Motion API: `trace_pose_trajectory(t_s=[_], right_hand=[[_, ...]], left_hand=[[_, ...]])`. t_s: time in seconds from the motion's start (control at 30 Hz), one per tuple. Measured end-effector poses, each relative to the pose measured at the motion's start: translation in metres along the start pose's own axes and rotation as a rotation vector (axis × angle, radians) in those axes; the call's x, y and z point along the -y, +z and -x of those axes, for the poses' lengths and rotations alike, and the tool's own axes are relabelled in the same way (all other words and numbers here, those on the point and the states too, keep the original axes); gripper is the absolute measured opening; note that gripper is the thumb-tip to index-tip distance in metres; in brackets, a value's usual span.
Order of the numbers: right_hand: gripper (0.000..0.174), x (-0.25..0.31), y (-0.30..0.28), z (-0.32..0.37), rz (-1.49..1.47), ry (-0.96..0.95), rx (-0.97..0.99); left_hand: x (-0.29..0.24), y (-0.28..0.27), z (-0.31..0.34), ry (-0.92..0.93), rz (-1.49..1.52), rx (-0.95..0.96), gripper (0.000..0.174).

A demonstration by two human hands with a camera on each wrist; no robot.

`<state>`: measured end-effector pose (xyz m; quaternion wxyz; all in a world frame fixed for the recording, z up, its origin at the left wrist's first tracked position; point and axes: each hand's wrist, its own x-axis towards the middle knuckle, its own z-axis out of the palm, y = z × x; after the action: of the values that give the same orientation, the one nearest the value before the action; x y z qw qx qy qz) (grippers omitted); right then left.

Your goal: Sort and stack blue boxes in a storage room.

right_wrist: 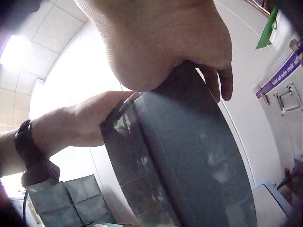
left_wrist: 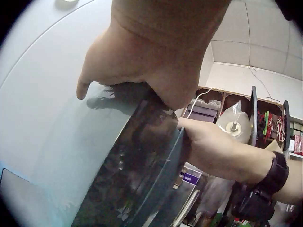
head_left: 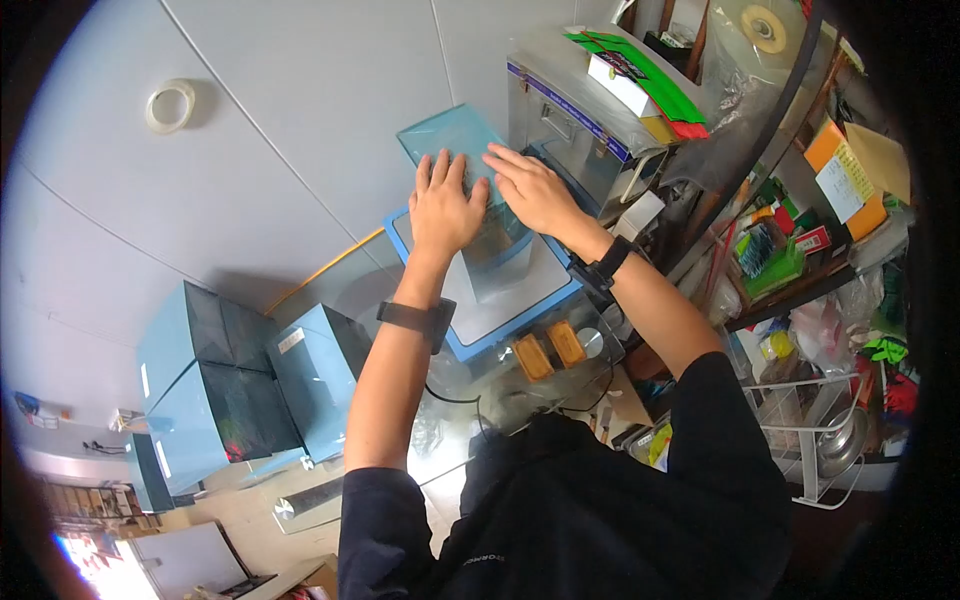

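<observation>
A light blue box with a glossy dark side (head_left: 452, 132) (left_wrist: 128, 175) (right_wrist: 189, 142) stands on a white board with a blue rim (head_left: 470, 345). My left hand (head_left: 445, 215) (left_wrist: 147, 61) (right_wrist: 80, 120) lies on one side of its top, fingers extended and slightly spread. Across from it, my right hand (head_left: 540, 195) (left_wrist: 213, 146) (right_wrist: 175, 42) rests along the other edge, fingers straight. The palms partly cover the box's top in both wrist views. Whether the box is wrapped in film, I cannot tell.
Several blue boxes (head_left: 185, 385) stand at the left. Two small golden-brown blocks (head_left: 534, 357) lie near the board's front edge. A metal case (head_left: 565, 130) is at the back right, and a tape roll (head_left: 170, 106) is at the upper left. Cluttered shelves fill the right.
</observation>
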<state>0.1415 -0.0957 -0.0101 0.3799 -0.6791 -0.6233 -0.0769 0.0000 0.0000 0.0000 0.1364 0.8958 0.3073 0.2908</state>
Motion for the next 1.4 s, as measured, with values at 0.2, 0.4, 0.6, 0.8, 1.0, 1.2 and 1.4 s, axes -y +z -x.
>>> trace_pose_trajectory(t_s=[0.2, 0.4, 0.6, 0.8, 1.0, 1.2, 1.4], right_hand=[[0.037, -0.002, -0.001, 0.003, -0.027, 0.005, -0.014], [0.036, 0.002, -0.005, 0.004, -0.044, 0.021, -0.01], [0.036, 0.001, -0.003, 0.004, -0.045, 0.026, -0.035], [0.036, -0.001, -0.001, 0.005, -0.037, 0.011, -0.036], [0.036, -0.004, 0.001, 0.005, -0.046, -0.015, -0.07], [0.036, -0.003, 0.001, 0.004, -0.037, -0.025, -0.081], [0.037, -0.002, -0.001, 0.004, -0.021, 0.002, -0.03]], left_hand=[[-0.003, 0.001, 0.0, 0.001, 0.0, -0.003, 0.054], [0.001, 0.005, -0.001, 0.039, -0.019, -0.013, 0.055], [0.0, 0.003, -0.002, 0.051, -0.016, -0.014, 0.054], [0.004, 0.005, -0.003, 0.031, -0.03, 0.02, 0.056], [0.005, 0.005, -0.004, 0.038, -0.048, 0.028, 0.056], [0.003, 0.004, -0.004, 0.026, -0.046, 0.035, 0.057], [0.003, 0.004, -0.004, 0.042, -0.036, 0.015, 0.056]])
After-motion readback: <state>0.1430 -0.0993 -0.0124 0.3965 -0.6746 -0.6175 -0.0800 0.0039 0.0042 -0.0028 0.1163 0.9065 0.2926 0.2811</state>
